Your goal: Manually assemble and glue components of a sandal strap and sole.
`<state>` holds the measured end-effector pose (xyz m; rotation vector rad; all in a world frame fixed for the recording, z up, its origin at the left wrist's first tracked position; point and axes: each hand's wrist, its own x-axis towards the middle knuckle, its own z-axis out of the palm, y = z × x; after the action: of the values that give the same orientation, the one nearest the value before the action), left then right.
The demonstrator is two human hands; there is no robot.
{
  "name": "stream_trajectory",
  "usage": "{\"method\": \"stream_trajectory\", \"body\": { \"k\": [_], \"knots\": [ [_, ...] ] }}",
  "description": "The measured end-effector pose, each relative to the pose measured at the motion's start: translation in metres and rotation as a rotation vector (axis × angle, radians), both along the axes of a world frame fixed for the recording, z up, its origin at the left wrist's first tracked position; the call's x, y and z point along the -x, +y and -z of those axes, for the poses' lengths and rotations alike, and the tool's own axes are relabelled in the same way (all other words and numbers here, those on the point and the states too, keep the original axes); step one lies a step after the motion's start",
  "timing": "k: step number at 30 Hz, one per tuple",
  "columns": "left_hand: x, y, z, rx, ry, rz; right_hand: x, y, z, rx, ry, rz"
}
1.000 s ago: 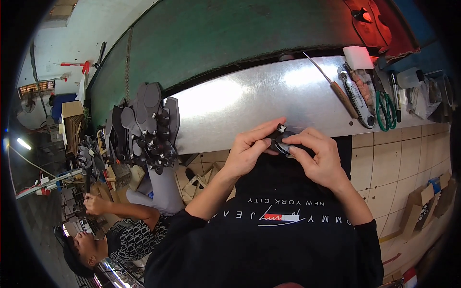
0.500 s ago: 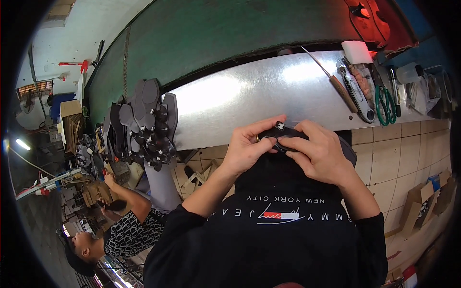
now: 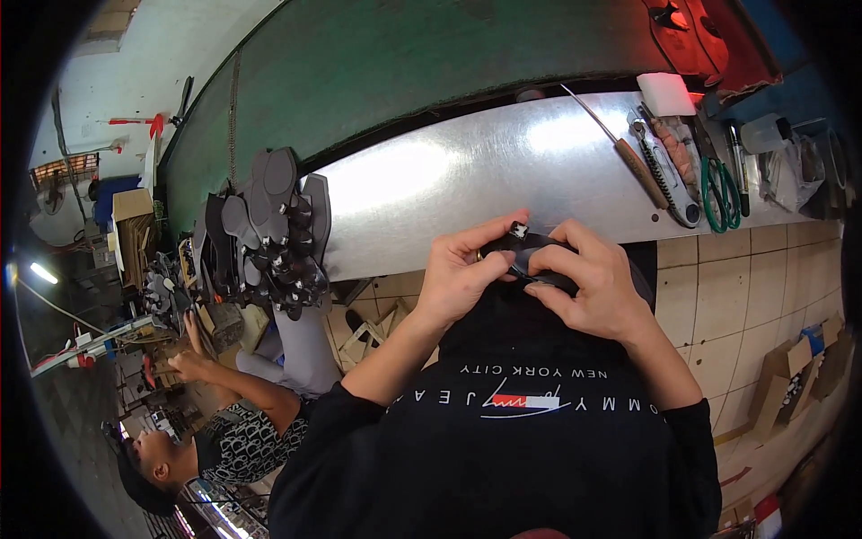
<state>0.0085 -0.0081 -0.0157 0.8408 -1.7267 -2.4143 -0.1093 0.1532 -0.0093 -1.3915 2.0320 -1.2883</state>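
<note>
"What runs across the scene?"

"A long worktop of shiny silver metal (image 3: pixel 431 202), with a heap of dark-grey shoe soles on glossy black heels (image 3: pixel 271 229) crowding its left end."

"And at the near edge?"

"A dark-grey, curved shoe sole with a black heel (image 3: pixel 537 242): the left hand (image 3: pixel 458 274) is clamped around its heel end, the right hand (image 3: pixel 593 283) grips it farther along."

"What lies toward the right end?"

"A steel awl (image 3: pixel 639 173), its brown wooden handle toward the near edge; metal scissors with green handles (image 3: pixel 709 165); and a white block (image 3: pixel 666 94) near the far edge."
</note>
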Motion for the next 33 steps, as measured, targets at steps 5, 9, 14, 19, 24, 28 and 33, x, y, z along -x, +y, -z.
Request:
{"method": "stream_trajectory", "body": {
  "k": [5, 9, 14, 19, 24, 28, 33],
  "knots": [
    [0.002, 0.001, -0.002, -0.002, 0.002, -0.021, -0.004, -0.002, 0.005, 0.045, 0.002, 0.078],
    [0.003, -0.008, -0.006, -0.184, -0.068, -0.025, -0.008, -0.004, 0.011, 0.125, 0.130, 0.101],
    [0.002, -0.019, -0.014, -0.341, -0.020, 0.050, -0.011, -0.002, 0.010, 0.297, 0.186, 0.113],
    [0.004, -0.011, -0.016, -0.205, 0.015, -0.012, -0.010, -0.002, 0.002, 0.242, 0.147, 0.066],
    [-0.003, -0.020, -0.005, -0.227, -0.045, 0.157, -0.011, 0.000, 0.004, 0.137, -0.035, 0.212],
    [-0.002, -0.020, -0.011, -0.224, -0.101, 0.184, -0.008, -0.001, 0.005, 0.110, 0.038, 0.194],
    [-0.002, -0.012, -0.009, -0.180, -0.120, 0.157, -0.012, -0.004, 0.005, 0.131, 0.065, 0.196]
  ]
}}
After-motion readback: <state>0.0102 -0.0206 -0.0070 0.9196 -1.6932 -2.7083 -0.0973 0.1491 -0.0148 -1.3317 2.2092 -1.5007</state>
